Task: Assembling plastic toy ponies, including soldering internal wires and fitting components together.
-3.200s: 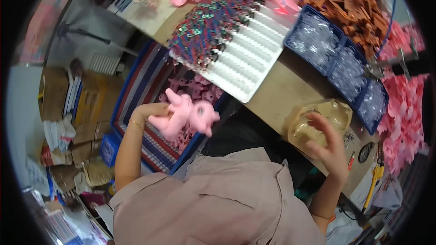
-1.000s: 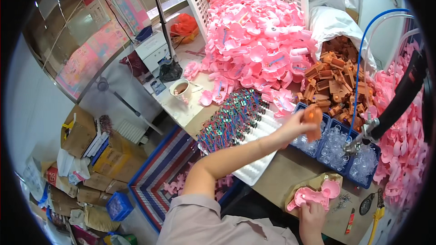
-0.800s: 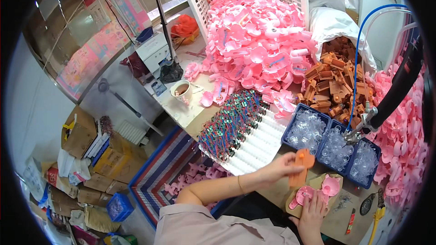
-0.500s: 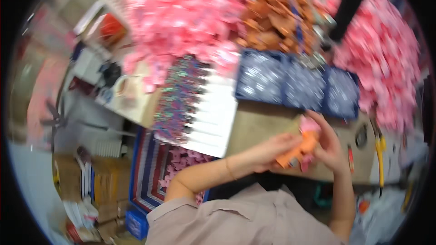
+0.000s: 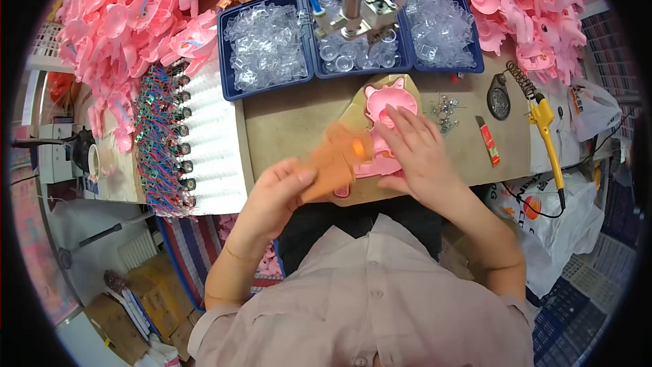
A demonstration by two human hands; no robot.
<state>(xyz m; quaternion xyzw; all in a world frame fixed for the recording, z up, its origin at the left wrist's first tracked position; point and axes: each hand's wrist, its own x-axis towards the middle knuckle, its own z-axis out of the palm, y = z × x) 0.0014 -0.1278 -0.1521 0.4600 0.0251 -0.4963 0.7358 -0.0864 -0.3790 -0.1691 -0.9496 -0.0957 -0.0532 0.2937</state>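
My left hand [image 5: 266,194] grips an orange-brown plastic part [image 5: 331,168], blurred by motion, between thumb and fingers. My right hand [image 5: 424,163] has its fingers stretched out over a pink animal-shaped plastic shell [image 5: 389,100] with small ears. The palm and fingers cover part of the shell's lower half, and whether they touch it I cannot tell. Beneath the shell is a tan, shiny holder [image 5: 354,114] on the bench. The orange part overlaps the shell's left side from my viewpoint.
Three blue bins [image 5: 227,85] of clear plastic pieces line the back, below a metal tool head [image 5: 353,24]. Pink shells [image 5: 115,27] heap left and right. Wired components [image 5: 163,139] lie left on white foam [image 5: 217,143]. Screws [image 5: 445,112], a red cutter [image 5: 487,141] and a yellow soldering iron [image 5: 543,119] sit right.
My view has turned and sharpened. Both hands were together around orange and pink parts; now they are apart, the left with the orange part, the right spread over the pink shell on the bench.
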